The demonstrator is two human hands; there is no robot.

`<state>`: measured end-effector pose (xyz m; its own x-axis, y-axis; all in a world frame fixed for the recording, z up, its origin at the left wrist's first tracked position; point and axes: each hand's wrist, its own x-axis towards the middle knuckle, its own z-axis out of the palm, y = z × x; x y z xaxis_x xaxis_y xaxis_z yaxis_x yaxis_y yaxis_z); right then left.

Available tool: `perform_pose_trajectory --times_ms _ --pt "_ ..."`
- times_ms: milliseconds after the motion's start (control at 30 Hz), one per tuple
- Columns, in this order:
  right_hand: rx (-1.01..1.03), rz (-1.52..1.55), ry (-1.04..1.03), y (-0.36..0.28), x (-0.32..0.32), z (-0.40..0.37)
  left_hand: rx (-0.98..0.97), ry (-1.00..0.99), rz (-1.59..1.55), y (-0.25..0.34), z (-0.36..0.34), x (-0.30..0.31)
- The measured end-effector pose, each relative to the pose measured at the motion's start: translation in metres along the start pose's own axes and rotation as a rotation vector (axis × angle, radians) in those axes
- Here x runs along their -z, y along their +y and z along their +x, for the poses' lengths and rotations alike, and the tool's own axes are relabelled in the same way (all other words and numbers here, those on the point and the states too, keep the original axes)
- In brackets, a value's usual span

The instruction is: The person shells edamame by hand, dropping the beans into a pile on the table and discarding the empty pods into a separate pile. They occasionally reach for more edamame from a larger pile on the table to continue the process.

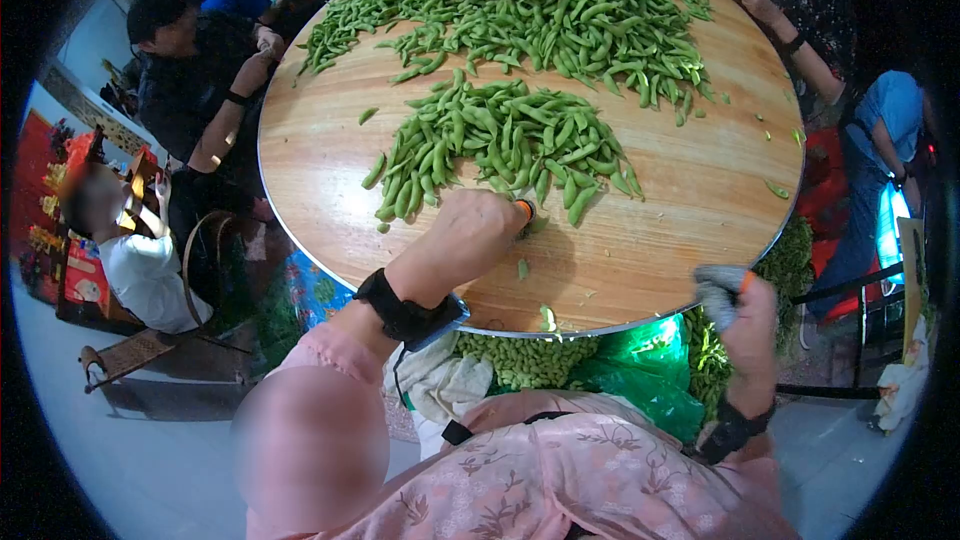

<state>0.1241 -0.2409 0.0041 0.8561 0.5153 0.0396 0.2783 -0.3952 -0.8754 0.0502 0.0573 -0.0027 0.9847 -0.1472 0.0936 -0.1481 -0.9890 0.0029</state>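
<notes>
My left hand [470,240] is closed over the near edge of a small heap of green soybean pods [510,135] on the round wooden table. An orange and black band circles one of its digits, and a green pod [540,225] lies right beside it. Its fingertips are hidden under the hand, so I cannot tell what they grip. Over the table's right front rim, my right hand [745,315] has its fingers curled in, with grey covers on them and an orange band. Whatever is inside that hand is hidden. Black straps wrap both wrists.
A much larger pile of pods [540,0] covers the far side of the round table [690,180]. Below the front rim are shelled beans [530,360], a green plastic bag [640,370] and empty-looking hulls [790,260]. Several people sit around, one [190,80] at the left rim.
</notes>
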Motion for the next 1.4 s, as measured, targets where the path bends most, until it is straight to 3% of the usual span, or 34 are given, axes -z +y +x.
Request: perform_pose_trajectory --times_ms 100,200,267,700,800,867,967,1067,1267,1300,1367,1400 --pt "0.014 0.135 -0.079 -0.012 -0.039 0.007 -0.045 0.087 -0.085 0.003 -0.006 -0.001" --pt "0.115 0.171 -0.177 -0.025 -0.055 0.012 0.083 0.015 -0.156 0.001 -0.012 0.003" --pt "-0.045 0.227 -0.235 -0.035 -0.055 0.012 0.190 0.005 -0.232 0.001 -0.013 0.008" --pt "-0.006 0.301 -0.268 -0.024 -0.074 0.017 0.161 -0.060 -0.228 0.010 0.002 -0.007" --pt "0.031 0.340 -0.256 -0.018 -0.083 0.019 0.236 0.000 -0.471 0.011 -0.010 -0.016" --pt "-0.034 0.435 -0.325 -0.013 -0.091 0.021 0.426 0.058 -1.231 0.021 -0.015 -0.014" --pt "-0.023 0.431 -0.376 -0.025 -0.098 0.025 0.379 0.219 -1.382 0.043 -0.022 -0.015" --pt "0.035 0.534 -0.395 -0.019 -0.107 0.027 0.387 0.211 -1.456 0.055 -0.029 -0.015" --pt "0.115 0.408 -0.299 -0.032 -0.101 0.022 0.390 0.291 -1.468 0.065 -0.035 -0.007" --pt "0.115 0.407 -0.300 -0.035 -0.099 0.022 0.424 0.229 -1.409 0.064 -0.036 -0.004" --pt "0.410 -0.036 -0.146 -0.041 -0.093 0.024 0.458 0.173 -1.346 0.064 -0.038 0.002" --pt "0.412 -0.035 -0.147 -0.043 -0.092 0.025 0.530 0.038 -1.436 0.064 -0.040 0.005"
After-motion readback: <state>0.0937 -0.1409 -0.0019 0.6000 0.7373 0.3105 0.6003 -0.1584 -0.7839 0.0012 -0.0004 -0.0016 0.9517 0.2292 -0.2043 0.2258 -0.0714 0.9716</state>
